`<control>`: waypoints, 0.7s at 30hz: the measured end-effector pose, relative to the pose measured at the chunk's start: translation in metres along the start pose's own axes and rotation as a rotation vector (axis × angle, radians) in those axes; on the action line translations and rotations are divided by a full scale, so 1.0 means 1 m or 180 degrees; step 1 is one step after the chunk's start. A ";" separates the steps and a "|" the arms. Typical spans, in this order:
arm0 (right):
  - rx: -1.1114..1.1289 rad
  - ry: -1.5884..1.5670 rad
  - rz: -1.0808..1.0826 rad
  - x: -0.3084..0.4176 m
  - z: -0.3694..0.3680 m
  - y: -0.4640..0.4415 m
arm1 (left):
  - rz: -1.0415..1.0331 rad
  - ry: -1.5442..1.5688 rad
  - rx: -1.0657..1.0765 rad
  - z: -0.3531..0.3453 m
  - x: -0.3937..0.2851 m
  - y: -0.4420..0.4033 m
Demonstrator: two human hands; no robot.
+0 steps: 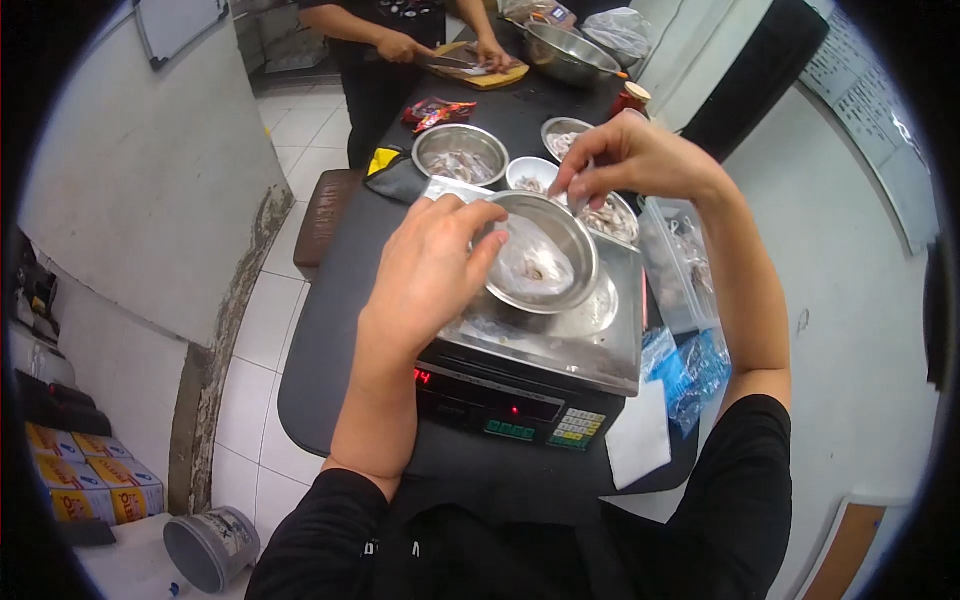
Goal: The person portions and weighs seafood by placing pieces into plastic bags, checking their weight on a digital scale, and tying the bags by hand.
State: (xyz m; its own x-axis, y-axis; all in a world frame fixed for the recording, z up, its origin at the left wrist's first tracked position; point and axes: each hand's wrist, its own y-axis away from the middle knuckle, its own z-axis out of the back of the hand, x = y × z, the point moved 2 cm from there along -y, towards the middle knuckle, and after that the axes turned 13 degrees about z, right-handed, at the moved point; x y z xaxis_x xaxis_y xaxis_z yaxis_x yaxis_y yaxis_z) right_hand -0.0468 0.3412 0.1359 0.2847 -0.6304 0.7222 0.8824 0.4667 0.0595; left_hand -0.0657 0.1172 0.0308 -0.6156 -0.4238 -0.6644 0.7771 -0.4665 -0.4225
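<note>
A clear plastic bag (pixel 530 262) with a little pale seafood inside sits in a steel bowl (pixel 585 268) on the plate of a digital scale (pixel 620 340). My left hand (pixel 430 265) is at the bowl's left side, thumb and forefinger curled at the bag's edge. Above the bowl's far right rim, my right hand (pixel 640 160) pinches something small and pale that I cannot make out. Just beyond are a small white bowl (pixel 518 172) and a round dish of pale seafood pieces (pixel 615 220), partly hidden by my right hand.
A steel bowl of seafood (pixel 432 143) stands farther back, near a red packet (pixel 438 112). A co-worker cuts with a knife on a yellow board (pixel 505 76). On the right are a clear plastic tub (pixel 655 240) and blue plastic wrapping (pixel 695 375). A brown stool (pixel 328 215) stands left.
</note>
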 end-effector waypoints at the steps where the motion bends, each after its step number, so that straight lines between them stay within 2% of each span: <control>1: 0.0116 0.0126 0.0024 0.004 -0.008 0.005 | 0.0020 0.0003 -0.0008 -0.001 -0.001 0.000; 4: 0.0512 0.0440 0.0008 0.007 -0.031 0.007 | 0.0008 -0.0026 -0.0005 -0.004 -0.001 0.000; 7: 0.0534 0.0673 0.0307 -0.002 -0.050 0.003 | -0.0006 -0.0148 -0.0040 -0.010 -0.001 0.001; 9: 0.0350 0.1264 0.0243 0.002 -0.054 0.005 | -0.0114 -0.0165 -0.0143 -0.013 0.000 0.001; 14: -0.0276 0.1450 0.0555 0.025 -0.046 0.032 | -0.0032 -0.0217 -0.0193 -0.006 0.004 -0.001; 15: -0.0444 0.1369 0.0691 0.026 -0.046 0.040 | -0.0046 -0.0227 -0.0267 -0.002 0.007 0.000; 17: -0.0770 0.0893 0.0488 0.031 -0.048 0.055 | -0.0093 0.0028 -0.0438 0.008 0.008 0.003; 21: -0.0805 0.1055 0.0414 0.037 -0.054 0.074 | -0.0106 0.0107 -0.0530 0.026 0.008 0.007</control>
State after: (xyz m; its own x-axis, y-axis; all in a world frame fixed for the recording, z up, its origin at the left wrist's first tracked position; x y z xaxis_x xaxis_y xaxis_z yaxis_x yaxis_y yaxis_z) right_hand 0.0488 0.3193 0.1300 0.4681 -0.7606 0.4499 0.8834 0.4149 -0.2177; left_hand -0.0684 0.0901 0.0387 -0.6389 -0.3828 -0.6672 0.7689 -0.3435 -0.5392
